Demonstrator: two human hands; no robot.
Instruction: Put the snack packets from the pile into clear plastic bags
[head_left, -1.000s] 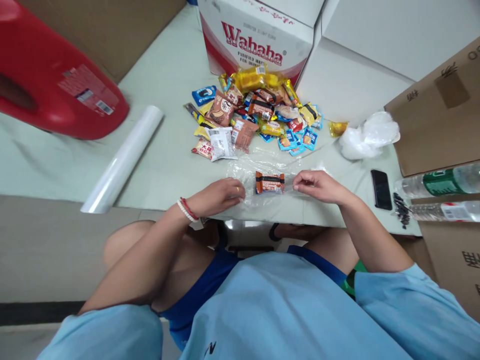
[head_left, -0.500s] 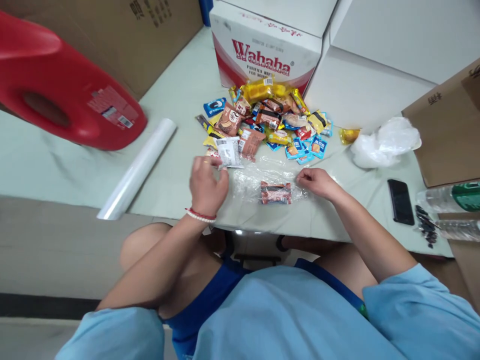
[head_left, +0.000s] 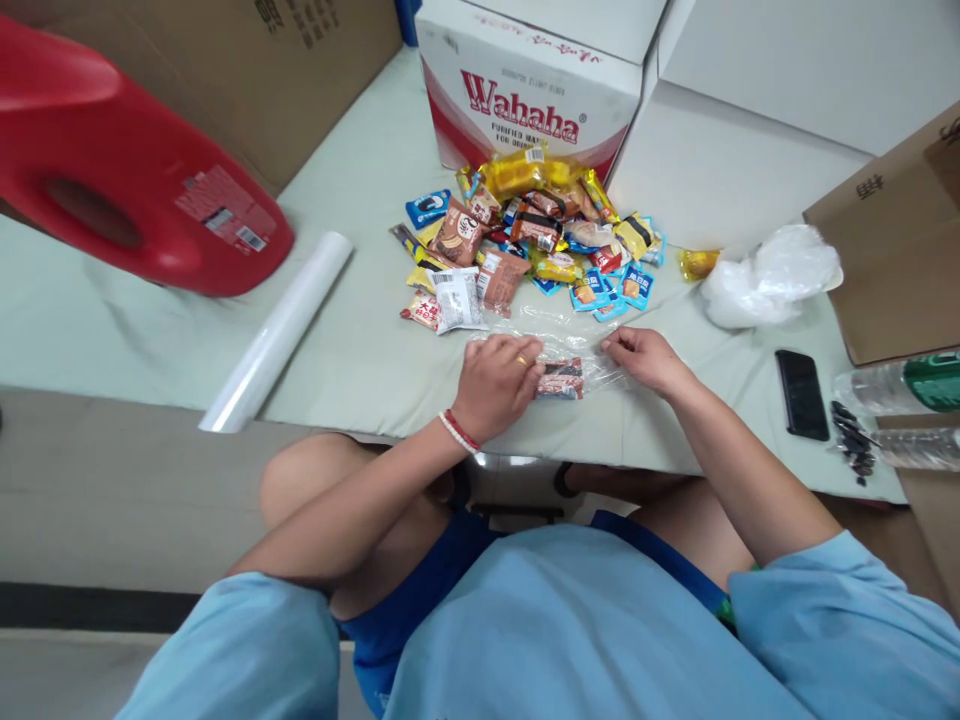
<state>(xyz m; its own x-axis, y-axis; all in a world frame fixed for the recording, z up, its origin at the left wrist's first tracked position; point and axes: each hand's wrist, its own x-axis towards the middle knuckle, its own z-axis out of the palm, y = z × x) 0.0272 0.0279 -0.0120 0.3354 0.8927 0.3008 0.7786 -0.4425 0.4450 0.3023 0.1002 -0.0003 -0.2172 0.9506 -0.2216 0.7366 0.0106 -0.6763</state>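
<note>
Snack bar before snack pile, carton behind; roll left; phone right, 2 bottles farther right.

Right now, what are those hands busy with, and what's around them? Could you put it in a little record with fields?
Left hand: palm down, fingers at the left end of a brown wrapped snack; grip hidden
Right hand: fingertips pinched at the clear plastic
Beyond the hands: pile of wrapped snacks, in front of a Wahaha box
To the left: shiny roll, red jug
To the right: white plastic bundle, black phone
</note>
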